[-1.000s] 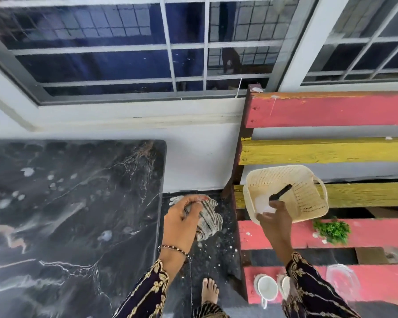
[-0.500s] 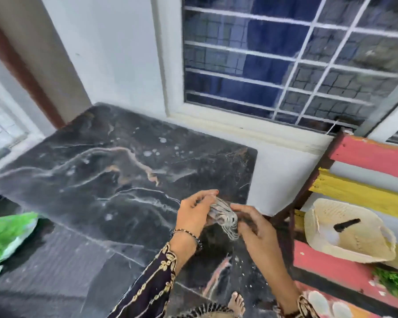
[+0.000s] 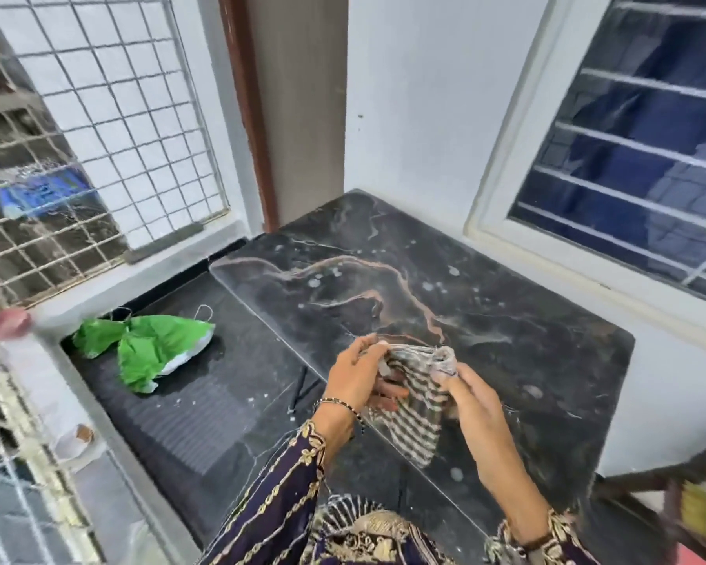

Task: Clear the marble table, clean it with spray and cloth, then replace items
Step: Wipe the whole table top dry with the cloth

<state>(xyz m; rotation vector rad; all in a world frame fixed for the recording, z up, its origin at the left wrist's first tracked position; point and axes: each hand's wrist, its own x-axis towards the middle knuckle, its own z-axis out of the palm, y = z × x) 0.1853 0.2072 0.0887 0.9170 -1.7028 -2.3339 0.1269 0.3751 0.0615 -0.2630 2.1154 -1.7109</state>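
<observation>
A striped grey-and-white cloth (image 3: 414,405) hangs between both hands, just above the near edge of the black marble table (image 3: 486,316). My left hand (image 3: 357,377) pinches its upper left corner, and my right hand (image 3: 471,405) grips its upper right side. The tabletop is dark with orange and white veins and carries scattered pale droplets and spots. No spray bottle is in view.
A crumpled green plastic bag (image 3: 147,344) lies on the dark ribbed floor left of the table. A wire mesh grille (image 3: 78,132) stands on the left, a barred window (image 3: 636,157) on the right. A wooden bench corner (image 3: 677,495) shows at lower right.
My view has swung left from the coloured bench and basket to the table. My right hand left the basket and joined the left on the cloth, which now hangs spread between them.
</observation>
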